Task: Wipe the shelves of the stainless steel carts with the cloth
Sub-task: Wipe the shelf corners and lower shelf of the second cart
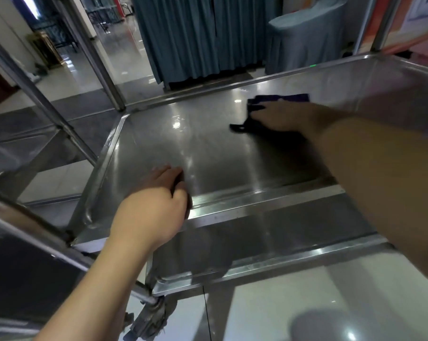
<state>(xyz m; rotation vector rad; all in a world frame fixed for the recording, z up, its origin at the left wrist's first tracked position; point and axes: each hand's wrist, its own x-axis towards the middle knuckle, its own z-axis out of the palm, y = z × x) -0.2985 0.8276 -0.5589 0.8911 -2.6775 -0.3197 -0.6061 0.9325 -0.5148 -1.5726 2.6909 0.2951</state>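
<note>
Head view, nearest first: at the bottom left of the frame the left forearm reaches up to the left hand (pixel 156 207), which lies over the near rim of the cart shelf (pixel 158 143), left of centre. Its fingers curl down over the rim's edge with the thumb on the shelf side, so the hand grips the rim itself. Below the rim, in the lower middle of the frame, a lower shelf (pixel 257 244) of the same cart shows, with pale glossy floor tiles (pixel 306 303) under it. A bundle of grey rag (pixel 151 318) hangs at the cart's near corner post, bottom centre-left.

The right forearm crosses in from the right edge to the right hand (pixel 284 116), in the upper middle right. That hand lies palm down with its fingers spread flat on the cloth (pixel 279 99), pressing it against the steel; the dark purple cloth sits on the shelf's far half, near the far rim, its edges sticking out beyond the fingers.

A second steel cart (pixel 23 153) stands at the left edge. Farther back, teal curtains (pixel 198 33) hang at upper centre, and a covered chair (pixel 306 35) stands at upper right.
</note>
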